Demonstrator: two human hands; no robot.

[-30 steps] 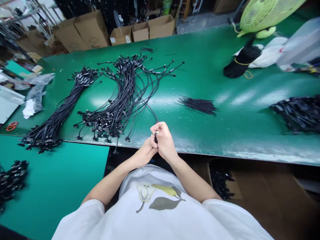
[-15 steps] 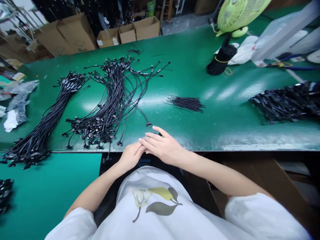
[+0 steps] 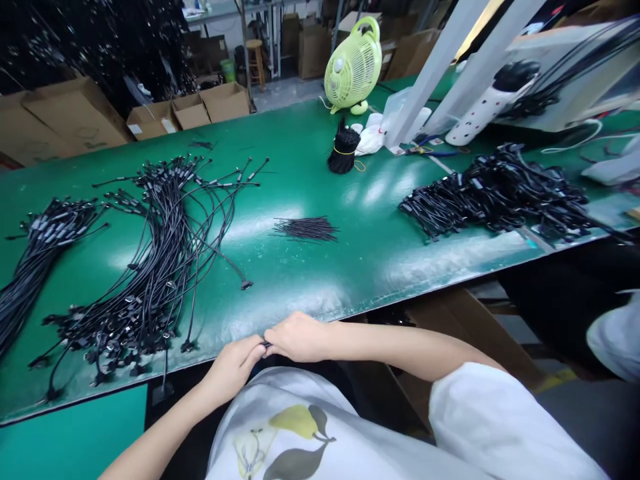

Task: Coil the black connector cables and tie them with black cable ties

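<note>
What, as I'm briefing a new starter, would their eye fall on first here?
The long green workbench draws the eye first, with fanned-out black cables across its left half and a dense heap of black cables at its right. A lime-green fan stands at the far end. At the near edge, the left hand and right hand meet around a small black piece.

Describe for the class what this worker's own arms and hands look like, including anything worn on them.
The left hand and right hand are bare, with no gloves or watch showing. The forearms are uncovered. A short white sleeve belongs to a white T-shirt printed with a yellow pear and a grey leaf.
</note>
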